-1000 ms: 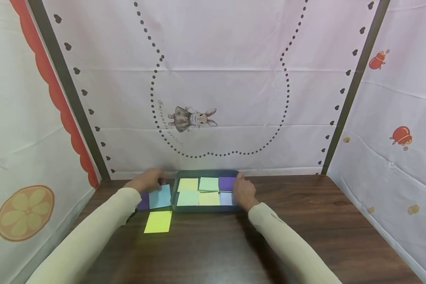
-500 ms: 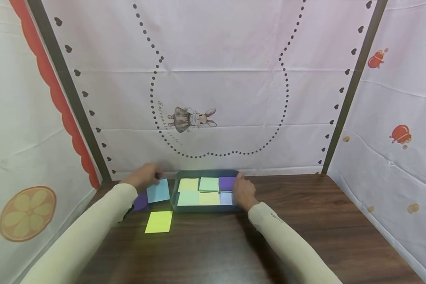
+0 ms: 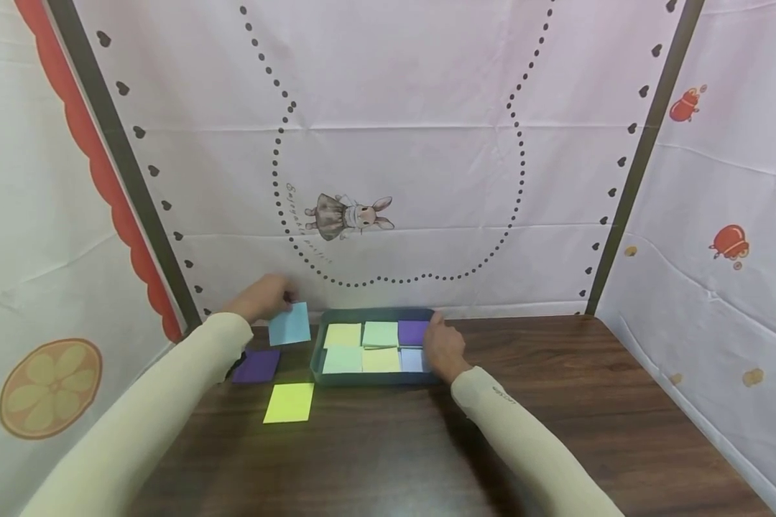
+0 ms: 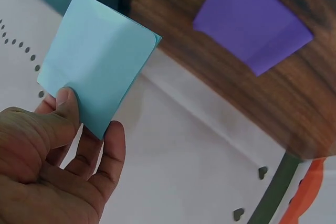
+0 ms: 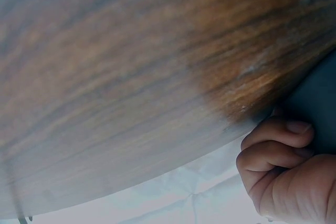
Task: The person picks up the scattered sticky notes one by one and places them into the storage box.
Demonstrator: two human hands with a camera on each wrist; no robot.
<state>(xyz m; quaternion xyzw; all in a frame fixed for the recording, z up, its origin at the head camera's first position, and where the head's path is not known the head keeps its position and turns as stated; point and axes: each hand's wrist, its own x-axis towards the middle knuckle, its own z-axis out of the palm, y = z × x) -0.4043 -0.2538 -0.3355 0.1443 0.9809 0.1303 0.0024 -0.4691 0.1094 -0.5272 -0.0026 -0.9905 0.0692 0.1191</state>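
Observation:
Between thumb and fingers, my left hand [image 3: 263, 297] pinches a light blue sticky note pad [image 3: 289, 324] by one corner. The pad [image 4: 100, 59] is raised off the table and tilted in the left wrist view, its layered edges showing. My right hand [image 3: 446, 349] grips the right end of a dark teal tray [image 3: 375, 379], fingers curled at its wall in the right wrist view. Inside the tray, two rows of square note pads lie flat: pale yellow, pale green, purple [image 3: 413, 332] and pale blue. The pale blue one is partly covered by my right hand.
Left of the tray, a purple sticky note pad [image 3: 259, 366] lies on the dark wood table [image 3: 388, 452]. A bright yellow pad [image 3: 289, 402] lies nearer the front. A white printed cloth [image 3: 427, 179] hangs right behind the tray, with more cloth at both sides.
My left hand has lifted the light blue pad up off the table and moved back towards the cloth, uncovering the purple pad. The right hand and tray have stayed put.

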